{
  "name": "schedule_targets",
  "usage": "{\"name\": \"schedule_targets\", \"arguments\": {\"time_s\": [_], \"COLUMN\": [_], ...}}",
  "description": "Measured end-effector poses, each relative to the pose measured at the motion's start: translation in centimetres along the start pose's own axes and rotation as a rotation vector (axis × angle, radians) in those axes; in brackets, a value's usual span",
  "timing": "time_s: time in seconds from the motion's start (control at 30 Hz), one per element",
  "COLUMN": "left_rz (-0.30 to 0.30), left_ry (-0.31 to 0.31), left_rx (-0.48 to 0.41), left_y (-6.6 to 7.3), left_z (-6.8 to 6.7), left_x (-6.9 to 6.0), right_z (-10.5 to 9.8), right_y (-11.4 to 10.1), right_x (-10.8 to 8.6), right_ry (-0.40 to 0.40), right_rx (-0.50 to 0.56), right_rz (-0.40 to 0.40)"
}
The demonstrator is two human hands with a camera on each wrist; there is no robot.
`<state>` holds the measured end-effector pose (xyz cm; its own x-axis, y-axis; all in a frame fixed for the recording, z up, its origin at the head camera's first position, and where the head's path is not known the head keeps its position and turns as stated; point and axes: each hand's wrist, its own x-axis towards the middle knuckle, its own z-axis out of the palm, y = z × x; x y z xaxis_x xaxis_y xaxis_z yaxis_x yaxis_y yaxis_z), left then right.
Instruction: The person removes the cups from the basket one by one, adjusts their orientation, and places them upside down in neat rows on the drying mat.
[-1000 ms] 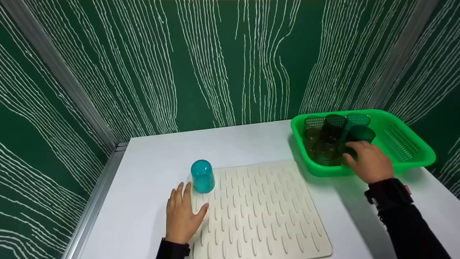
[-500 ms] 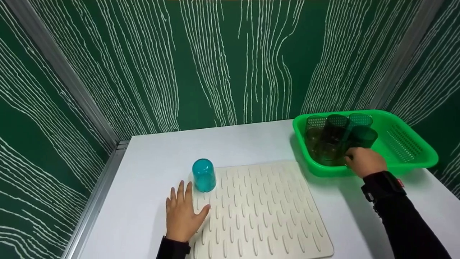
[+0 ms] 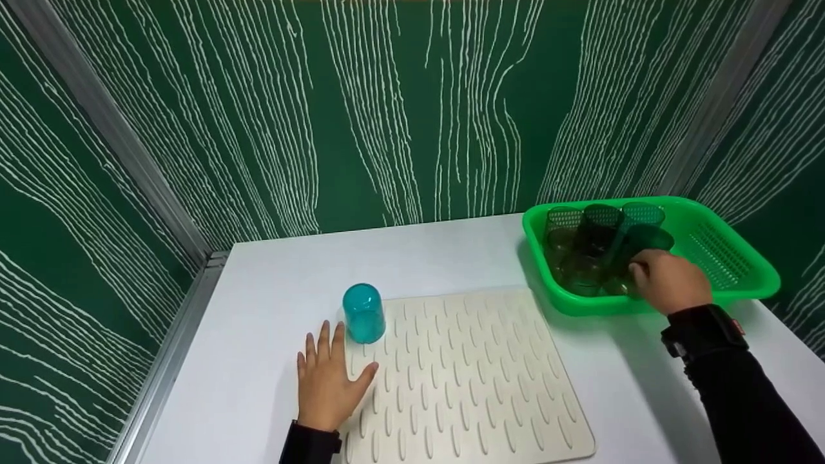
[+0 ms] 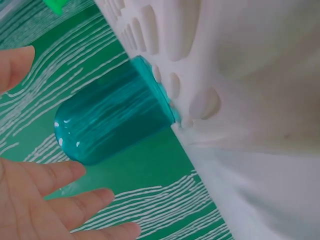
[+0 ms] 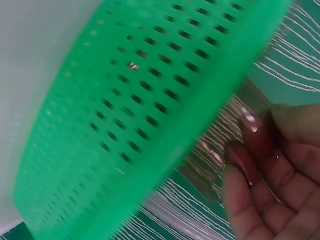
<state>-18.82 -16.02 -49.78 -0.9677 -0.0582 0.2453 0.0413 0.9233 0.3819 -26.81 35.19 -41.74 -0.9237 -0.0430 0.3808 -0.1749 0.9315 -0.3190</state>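
Observation:
A teal see-through cup (image 3: 364,314) stands upside down on the far left corner of a cream ridged mat (image 3: 464,380). Beside it my left hand (image 3: 329,386) has its fingers spread; the left wrist view shows the fingertips near the cup's rounded base (image 4: 75,132). Over the front rim of a green basket (image 3: 741,254), my right hand (image 3: 673,280) pinches a brownish see-through cup (image 5: 202,167). In the right wrist view, fingertips show tinted through its wall. Part of this cup is hidden by the basket's side.
Several dark and tinted cups (image 3: 599,225) crowd the left half of the basket, which sits at the table's back right. Green white-lined panels (image 3: 361,96) rise behind the white table (image 3: 296,270). A metal frame bar (image 3: 174,361) runs along the left.
My right hand lowered into the basket, its fingers curled onto a brownish cup, and it then rose slightly and shifted right. The left hand and teal cup have stayed in place.

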Motion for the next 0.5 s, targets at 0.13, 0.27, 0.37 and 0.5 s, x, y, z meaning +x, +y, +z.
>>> {"name": "schedule_targets", "arguments": {"time_s": [0.13, 0.27, 0.37, 0.5], "left_rz": [0.004, 0.021, 0.035, 0.051], "left_ry": [0.005, 0.022, 0.033, 0.053], "left_rx": [-0.033, -0.059, -0.083, -0.136], "left_y": [0.3, 0.6, 0.9, 1.5], "left_z": [-0.1, 0.0, 0.1, 0.0], "left_x": [0.1, 0.2, 0.2, 0.1], "right_z": [-1.5, -2.6, -3.0, -2.8], "right_y": [-1.4, -3.3, -5.1, -7.7], "right_x": [0.0, -0.1, -0.5, -1.2], "right_ry": [0.113, 0.218, 0.299, 0.402], "right_rx": [-0.011, -0.034, -0.043, -0.029], "right_rz": [-0.019, -0.058, -0.126, -0.245]}}
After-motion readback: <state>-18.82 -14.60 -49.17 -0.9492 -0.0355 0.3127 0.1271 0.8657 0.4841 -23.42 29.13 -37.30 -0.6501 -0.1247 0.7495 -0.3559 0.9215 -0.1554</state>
